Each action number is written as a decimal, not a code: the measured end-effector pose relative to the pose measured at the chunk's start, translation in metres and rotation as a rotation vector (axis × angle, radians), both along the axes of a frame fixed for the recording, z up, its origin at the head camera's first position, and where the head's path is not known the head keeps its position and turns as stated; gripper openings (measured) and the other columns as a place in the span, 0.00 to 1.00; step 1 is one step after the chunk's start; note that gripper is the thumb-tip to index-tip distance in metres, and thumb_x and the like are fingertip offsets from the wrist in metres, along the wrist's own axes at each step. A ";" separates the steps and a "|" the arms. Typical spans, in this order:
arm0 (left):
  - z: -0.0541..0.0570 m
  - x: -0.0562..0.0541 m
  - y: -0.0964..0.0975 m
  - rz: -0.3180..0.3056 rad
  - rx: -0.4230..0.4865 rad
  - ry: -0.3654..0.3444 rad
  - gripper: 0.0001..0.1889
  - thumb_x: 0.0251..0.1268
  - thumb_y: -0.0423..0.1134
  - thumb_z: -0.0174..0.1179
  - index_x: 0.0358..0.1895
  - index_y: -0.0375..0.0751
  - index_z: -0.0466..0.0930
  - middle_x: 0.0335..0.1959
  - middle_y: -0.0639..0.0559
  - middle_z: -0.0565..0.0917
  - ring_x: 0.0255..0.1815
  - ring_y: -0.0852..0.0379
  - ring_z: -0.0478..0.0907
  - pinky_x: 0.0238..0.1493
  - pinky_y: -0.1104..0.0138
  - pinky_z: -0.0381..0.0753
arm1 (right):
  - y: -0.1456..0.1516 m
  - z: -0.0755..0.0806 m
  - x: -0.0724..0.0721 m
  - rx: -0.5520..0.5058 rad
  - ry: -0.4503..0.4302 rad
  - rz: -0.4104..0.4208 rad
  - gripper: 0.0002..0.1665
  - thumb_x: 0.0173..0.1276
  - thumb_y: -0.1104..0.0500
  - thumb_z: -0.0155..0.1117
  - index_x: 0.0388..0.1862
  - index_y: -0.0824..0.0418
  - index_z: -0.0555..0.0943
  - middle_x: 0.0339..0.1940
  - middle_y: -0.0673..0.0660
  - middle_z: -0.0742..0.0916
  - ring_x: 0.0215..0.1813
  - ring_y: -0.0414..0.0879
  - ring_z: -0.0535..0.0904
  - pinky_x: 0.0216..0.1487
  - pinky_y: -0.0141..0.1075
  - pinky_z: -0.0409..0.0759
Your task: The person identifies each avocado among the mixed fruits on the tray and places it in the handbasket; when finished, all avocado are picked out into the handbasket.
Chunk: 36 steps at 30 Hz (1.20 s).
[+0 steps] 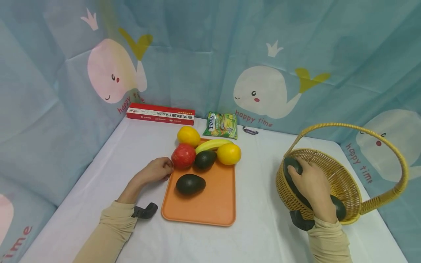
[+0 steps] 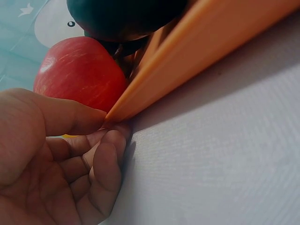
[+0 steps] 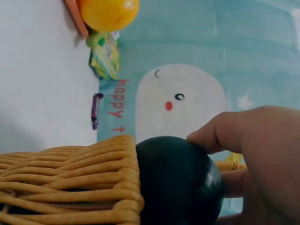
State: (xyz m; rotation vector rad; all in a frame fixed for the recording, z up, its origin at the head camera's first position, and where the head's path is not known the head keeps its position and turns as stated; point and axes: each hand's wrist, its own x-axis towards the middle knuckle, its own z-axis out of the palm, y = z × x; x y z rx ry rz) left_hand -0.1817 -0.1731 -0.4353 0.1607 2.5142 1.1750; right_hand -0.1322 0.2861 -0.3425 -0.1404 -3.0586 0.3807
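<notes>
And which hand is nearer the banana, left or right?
Left. The left hand pinches the orange tray beside the red apple, left of the banana; the right hand grips a dark green vegetable at the wicker basket, farther away to the right.

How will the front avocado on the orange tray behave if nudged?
The avocado would probably roll in a curve, since one end is narrower. It looks stiff rather than floppy: its outline is full, with no dents showing. The raised edge of the orange tray might stop a gentle roll.
</notes>
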 end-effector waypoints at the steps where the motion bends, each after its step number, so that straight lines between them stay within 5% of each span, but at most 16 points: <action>1: 0.000 0.000 0.000 -0.001 0.001 0.002 0.09 0.67 0.36 0.53 0.43 0.31 0.74 0.24 0.48 0.78 0.23 0.57 0.74 0.29 0.68 0.74 | 0.000 0.000 0.000 -0.006 -0.004 -0.001 0.38 0.75 0.40 0.45 0.71 0.66 0.65 0.62 0.79 0.73 0.58 0.75 0.71 0.51 0.65 0.71; 12: 0.000 -0.001 -0.001 -0.007 -0.007 0.014 0.09 0.66 0.35 0.53 0.42 0.31 0.74 0.24 0.48 0.79 0.23 0.57 0.74 0.29 0.68 0.74 | 0.002 0.000 -0.001 0.029 -0.062 -0.048 0.47 0.74 0.32 0.37 0.70 0.71 0.64 0.63 0.79 0.74 0.59 0.76 0.72 0.51 0.64 0.72; 17: 0.000 -0.001 0.000 -0.005 -0.012 0.014 0.09 0.66 0.36 0.53 0.42 0.31 0.74 0.24 0.48 0.78 0.23 0.57 0.73 0.29 0.68 0.74 | 0.002 -0.006 -0.002 0.031 0.107 -0.013 0.42 0.70 0.38 0.56 0.67 0.70 0.65 0.53 0.77 0.79 0.41 0.70 0.80 0.30 0.53 0.77; 22: 0.000 -0.001 0.000 -0.007 -0.014 0.004 0.10 0.66 0.36 0.53 0.43 0.31 0.75 0.24 0.48 0.79 0.23 0.57 0.73 0.29 0.68 0.73 | 0.002 -0.011 0.000 0.048 0.187 -0.001 0.35 0.69 0.48 0.63 0.65 0.69 0.67 0.50 0.78 0.79 0.45 0.73 0.78 0.37 0.60 0.76; 25: 0.000 -0.001 0.000 -0.002 -0.015 0.002 0.10 0.66 0.36 0.53 0.43 0.31 0.74 0.24 0.48 0.79 0.23 0.57 0.73 0.29 0.68 0.73 | 0.002 -0.010 0.001 0.055 0.160 -0.017 0.34 0.70 0.47 0.60 0.64 0.70 0.68 0.50 0.78 0.79 0.45 0.74 0.78 0.37 0.61 0.76; 31: 0.000 0.000 0.000 -0.002 -0.008 -0.003 0.10 0.66 0.36 0.53 0.43 0.31 0.74 0.24 0.48 0.79 0.23 0.57 0.73 0.29 0.68 0.73 | 0.003 -0.004 0.002 0.063 0.038 -0.042 0.39 0.71 0.40 0.55 0.65 0.72 0.66 0.35 0.76 0.83 0.28 0.64 0.80 0.22 0.49 0.74; 36: 0.001 0.000 0.001 -0.002 -0.006 -0.006 0.10 0.66 0.36 0.53 0.43 0.31 0.74 0.24 0.48 0.79 0.23 0.57 0.73 0.29 0.68 0.73 | 0.008 0.000 0.003 0.075 -0.125 -0.047 0.47 0.72 0.33 0.47 0.68 0.73 0.62 0.42 0.80 0.82 0.33 0.68 0.81 0.26 0.51 0.76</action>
